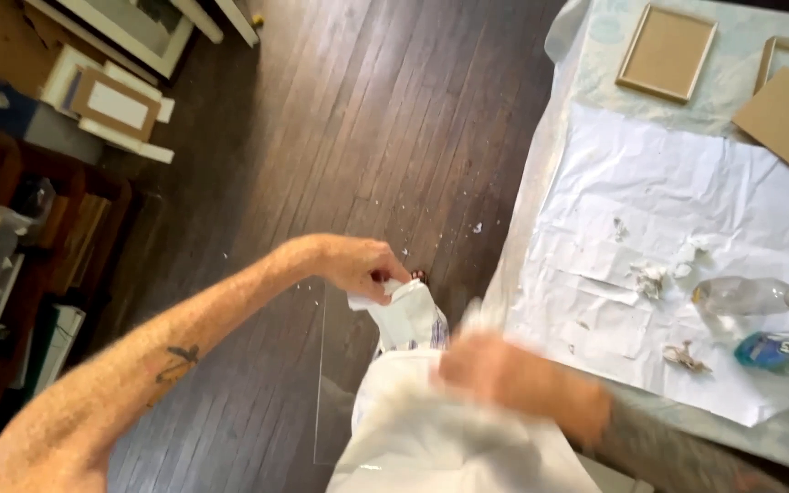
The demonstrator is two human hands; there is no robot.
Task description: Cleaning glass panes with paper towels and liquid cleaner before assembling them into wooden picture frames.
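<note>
L hand [358,265] pinches white cloth [404,315] at glass pane's [335,383] top edge; R hand [495,370] blurred, grip can't be told, beside paper-covered table [687,210].

- Left of the left hand [358,265]: bare wooden floor [321,137], open passage.
- Right of the right hand [495,370]: tabletop [550,173] edge, two bottles [746,294] and paper scraps [650,278] block.

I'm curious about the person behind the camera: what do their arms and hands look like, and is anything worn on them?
Both arms are bare, with no sleeves or gloves. The left forearm carries a small dark tattoo and visible hair. The left hand shows no ring that I can make out. The right hand is motion-blurred, and darker markings, perhaps tattoos, show on the right forearm.
</note>
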